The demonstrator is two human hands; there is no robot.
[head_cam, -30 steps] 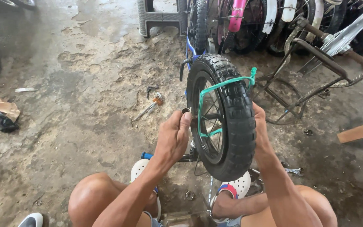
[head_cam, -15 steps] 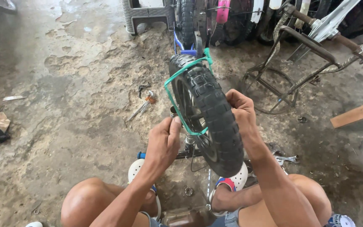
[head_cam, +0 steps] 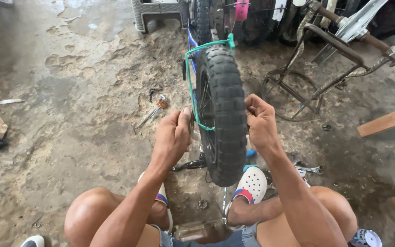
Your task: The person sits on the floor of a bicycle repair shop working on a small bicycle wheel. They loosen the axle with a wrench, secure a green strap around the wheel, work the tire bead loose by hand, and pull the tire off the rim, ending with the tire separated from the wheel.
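- Wheel (head_cam: 220, 114) now edge-on at frame centre, swung round from a half second back; green band (head_cam: 189, 87) shifted leftward.
- Left hand (head_cam: 172, 137) fingers curled at rim; right hand (head_cam: 260, 123) fingers pinching tyre's right edge; grip moved lower.

We are gripping a small knobby bicycle tyre (head_cam: 222, 114) upright between our knees, left hand (head_cam: 172, 137) pressing its near sidewall, right hand (head_cam: 260, 123) clasping the far side. A green strap (head_cam: 193, 91) is looping around it; spanners (head_cam: 154, 112) are lying on the concrete floor (head_cam: 69, 91).
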